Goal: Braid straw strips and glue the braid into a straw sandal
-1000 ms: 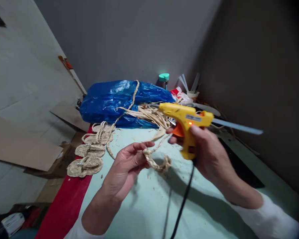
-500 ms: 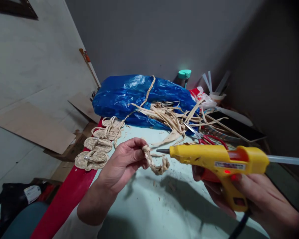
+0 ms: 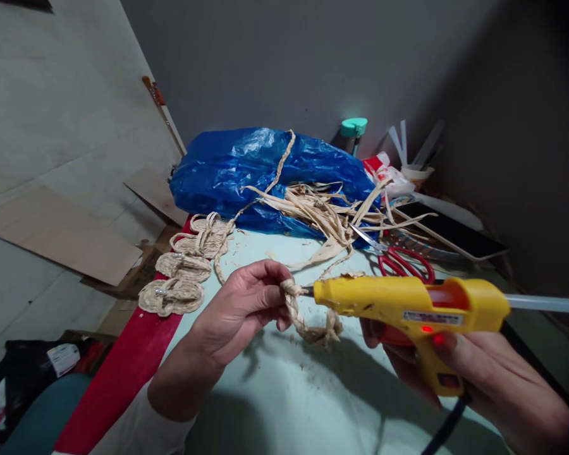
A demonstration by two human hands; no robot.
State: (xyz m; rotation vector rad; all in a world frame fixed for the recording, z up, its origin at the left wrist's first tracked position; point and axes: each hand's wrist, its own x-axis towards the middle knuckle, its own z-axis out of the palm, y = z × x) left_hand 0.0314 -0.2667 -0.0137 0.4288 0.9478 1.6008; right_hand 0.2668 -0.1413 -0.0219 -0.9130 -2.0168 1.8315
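My left hand (image 3: 246, 309) is closed, pinching one end of a short braided cord (image 3: 308, 328) of pale dried plant fibre. The cord's other end curves down and to the right, frayed, above the table. Wrapped round the handle of a yellow hot glue gun (image 3: 384, 302), my right hand (image 3: 483, 373) holds it level, with its red light lit. The gun's dark nozzle points left and meets the cord's coiled end by my left fingertips. A clear glue stick (image 3: 545, 303) juts from the gun's back. Whether glue is coming out is hidden.
Small woven sandals (image 3: 171, 297) line the table's red left edge (image 3: 123, 360). Behind lies a blue plastic bag (image 3: 227, 170) with dried fibre strips (image 3: 317, 212) spilling out. Red-handled scissors (image 3: 403, 260), a dark-screened tablet (image 3: 455, 230) and a teal-lidded bottle (image 3: 353, 129) stand or lie at the back right.
The glue gun's nozzle has closed the gap to the cord and now meets its end. My left hand has shifted slightly right with the cord. The view has tilted a little.
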